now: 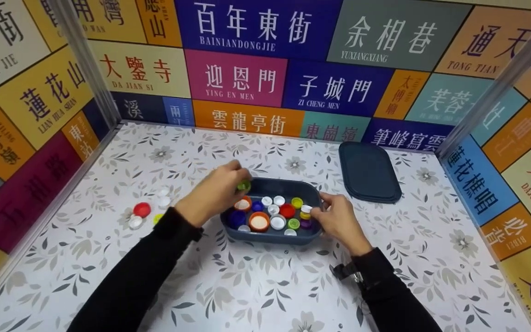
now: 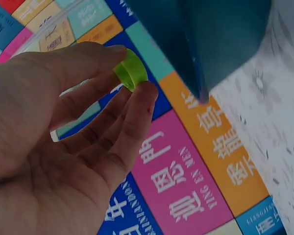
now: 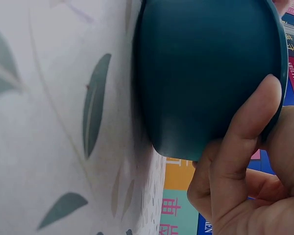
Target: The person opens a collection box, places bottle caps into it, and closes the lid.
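A light green bottle cap [image 2: 131, 71] is pinched between the thumb and fingers of my left hand [image 1: 219, 186], above the left end of a dark blue plastic box [image 1: 270, 237]. At the box's right end, my right hand [image 1: 339, 219] grips the wall, its fingers [image 3: 250, 110] spread along the outside. Bottle caps of many colours lie loose inside the box, among them an orange cap [image 1: 259, 222], a red cap [image 1: 287, 210] and a white cap [image 1: 278, 222].
Left of the box, on the leaf-patterned table [image 1: 247, 290], lie a red cap [image 1: 142, 210], a yellow cap [image 1: 157, 218] partly behind the left sleeve, and several white caps. A dark blue lid [image 1: 370, 173] rests at the back right. Printed panels [image 1: 235, 80] wall in the table.
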A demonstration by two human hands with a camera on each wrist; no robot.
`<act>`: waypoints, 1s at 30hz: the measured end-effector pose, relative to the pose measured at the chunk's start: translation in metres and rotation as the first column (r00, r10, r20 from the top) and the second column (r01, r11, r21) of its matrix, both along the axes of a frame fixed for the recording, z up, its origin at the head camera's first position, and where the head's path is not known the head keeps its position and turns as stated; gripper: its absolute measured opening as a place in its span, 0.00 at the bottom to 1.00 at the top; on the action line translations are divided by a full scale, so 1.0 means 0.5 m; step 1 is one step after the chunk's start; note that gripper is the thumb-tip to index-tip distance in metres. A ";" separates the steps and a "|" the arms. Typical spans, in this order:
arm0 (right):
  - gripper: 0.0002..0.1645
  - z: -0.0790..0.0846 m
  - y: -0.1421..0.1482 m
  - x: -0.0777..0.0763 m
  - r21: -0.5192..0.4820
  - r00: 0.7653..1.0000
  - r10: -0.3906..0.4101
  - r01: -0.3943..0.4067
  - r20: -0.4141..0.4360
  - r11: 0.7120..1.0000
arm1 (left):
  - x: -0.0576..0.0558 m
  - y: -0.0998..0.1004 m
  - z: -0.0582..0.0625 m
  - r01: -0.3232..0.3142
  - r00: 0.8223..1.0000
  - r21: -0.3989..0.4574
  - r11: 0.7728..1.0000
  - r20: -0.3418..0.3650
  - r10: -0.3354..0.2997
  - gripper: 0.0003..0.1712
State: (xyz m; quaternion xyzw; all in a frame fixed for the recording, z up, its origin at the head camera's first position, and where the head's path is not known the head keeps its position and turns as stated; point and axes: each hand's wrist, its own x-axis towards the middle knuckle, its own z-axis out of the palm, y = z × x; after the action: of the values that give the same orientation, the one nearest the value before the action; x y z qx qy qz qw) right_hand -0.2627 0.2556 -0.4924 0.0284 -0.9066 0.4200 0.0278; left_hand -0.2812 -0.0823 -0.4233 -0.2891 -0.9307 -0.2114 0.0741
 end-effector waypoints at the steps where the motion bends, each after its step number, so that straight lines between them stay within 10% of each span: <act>1: 0.36 0.000 0.000 0.000 -0.002 1.000 0.000 0.000 0.000 1.000 | -0.004 0.010 -0.003 0.005 1.000 -0.020 1.000 0.014 -0.004 0.17; 14: 0.36 -0.004 0.000 0.000 -0.022 1.000 -0.006 0.006 -0.004 1.000 | -0.051 0.063 -0.039 0.030 0.996 -0.167 0.985 0.087 -0.016 0.18; 30: 0.36 0.000 0.000 -0.003 -0.026 1.000 -0.007 0.007 -0.023 1.000 | -0.059 0.067 -0.043 0.034 0.996 -0.104 0.994 0.083 -0.026 0.12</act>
State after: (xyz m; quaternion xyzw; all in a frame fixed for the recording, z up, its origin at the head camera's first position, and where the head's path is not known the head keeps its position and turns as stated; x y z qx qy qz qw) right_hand -0.2640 0.2557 -0.4922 0.0298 -0.9008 0.4313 0.0403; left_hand -0.3106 -0.0486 -0.4450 -0.2976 -0.9384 -0.1749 0.0175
